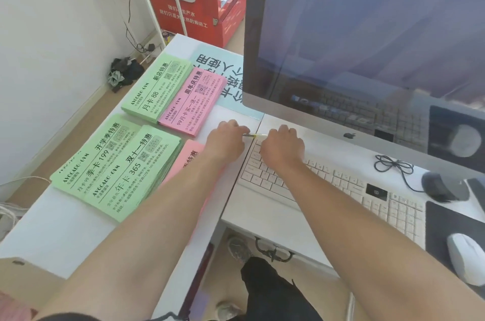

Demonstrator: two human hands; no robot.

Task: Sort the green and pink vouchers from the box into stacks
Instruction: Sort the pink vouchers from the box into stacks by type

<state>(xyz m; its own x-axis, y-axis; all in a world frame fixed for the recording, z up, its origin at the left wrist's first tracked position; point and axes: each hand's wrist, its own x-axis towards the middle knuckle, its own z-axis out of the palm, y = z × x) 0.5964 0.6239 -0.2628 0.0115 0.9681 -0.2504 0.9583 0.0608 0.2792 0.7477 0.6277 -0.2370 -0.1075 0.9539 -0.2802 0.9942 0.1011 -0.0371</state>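
Green vouchers point(133, 173) are lying in three stacks along the left side of the white desk point(65, 229), the two near stacks overlapping and one sitting farther back. Pink vouchers point(193, 103) are sitting in a stack that touches the far green one, and a second pink stack is showing beneath our left forearm. We are holding a thin pen point(254, 135) between both hands at the top edge of the keyboard point(328, 181), in front of the monitor point(367, 32). Our left hand point(227, 141) is pinching one end with curled fingers. Our right hand point(282, 147) is curling over the other end, its fingertips hidden from us. A corner of the cardboard box point(15, 276) is showing at the near left.
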